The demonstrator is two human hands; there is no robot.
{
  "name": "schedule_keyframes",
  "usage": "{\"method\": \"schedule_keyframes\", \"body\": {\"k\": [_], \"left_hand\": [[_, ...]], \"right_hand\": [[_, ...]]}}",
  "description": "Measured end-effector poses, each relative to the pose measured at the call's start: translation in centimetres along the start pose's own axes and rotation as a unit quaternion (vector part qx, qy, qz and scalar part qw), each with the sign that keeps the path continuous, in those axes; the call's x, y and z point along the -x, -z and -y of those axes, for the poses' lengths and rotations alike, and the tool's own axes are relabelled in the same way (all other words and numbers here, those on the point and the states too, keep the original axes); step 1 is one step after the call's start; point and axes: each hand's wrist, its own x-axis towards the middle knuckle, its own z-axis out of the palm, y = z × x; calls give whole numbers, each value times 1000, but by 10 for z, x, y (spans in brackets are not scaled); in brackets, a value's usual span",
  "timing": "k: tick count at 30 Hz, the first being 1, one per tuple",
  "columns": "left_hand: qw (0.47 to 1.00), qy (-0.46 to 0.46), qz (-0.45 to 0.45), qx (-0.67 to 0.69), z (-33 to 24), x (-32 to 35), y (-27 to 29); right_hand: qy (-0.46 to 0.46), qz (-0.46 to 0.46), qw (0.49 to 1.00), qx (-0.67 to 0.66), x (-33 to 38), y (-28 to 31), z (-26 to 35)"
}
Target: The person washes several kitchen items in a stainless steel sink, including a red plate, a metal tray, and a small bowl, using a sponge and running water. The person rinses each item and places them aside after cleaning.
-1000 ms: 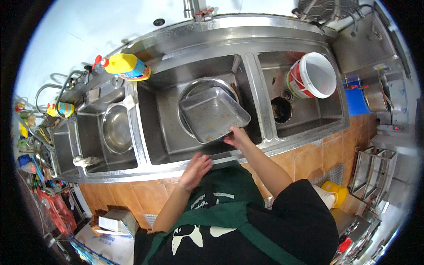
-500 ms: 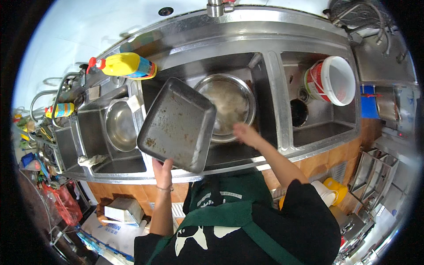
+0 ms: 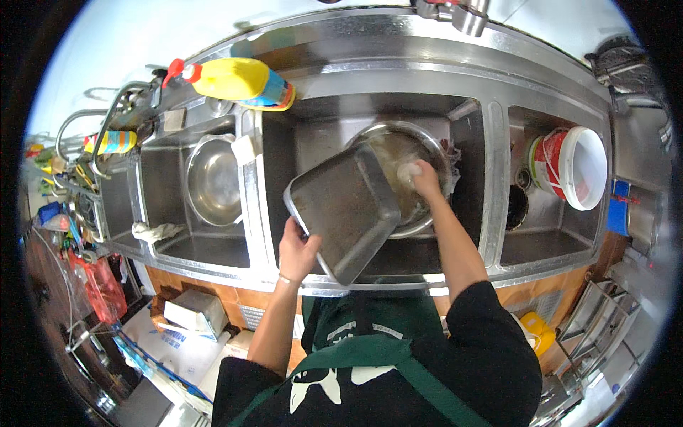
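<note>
- Holding the grey pan (image 3: 347,213) mid-frame, the left hand (image 3: 295,250) clamps its fingers on the left rim; firm grip prevents twisting.
- Right of centre, at the round basin (image 3: 435,148), the right hand (image 3: 425,182) seems closed on a pale thing (image 3: 407,171), too blurred to name; the pan's edge needs clearance.

Left hand (image 3: 297,255) is clasped, right hand (image 3: 428,183) curled and farther forward.

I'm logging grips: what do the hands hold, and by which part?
Left hand: the grey metal pan, by its left edge. Right hand: apparently a small pale wad; which part it grips cannot be told.
</note>
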Motion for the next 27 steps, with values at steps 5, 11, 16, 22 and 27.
{"method": "schedule_keyframes", "body": {"k": [5,11,16,22,27], "left_hand": [[989,51,25,136,22,-13,-10],[916,200,39,346,44,-4,6],[870,176,-27,461,71,11,-13],[826,181,-36,533,76,22,-29],[810,155,-80,560,71,41,-25]], "right_hand": [[21,143,923,-356,82,50,78],[76,248,703,-662,138,36,174],[99,306,644,-694,154,25,227],[48,275,758,-589,155,35,228],[123,186,792,-569,144,78,179]]}}
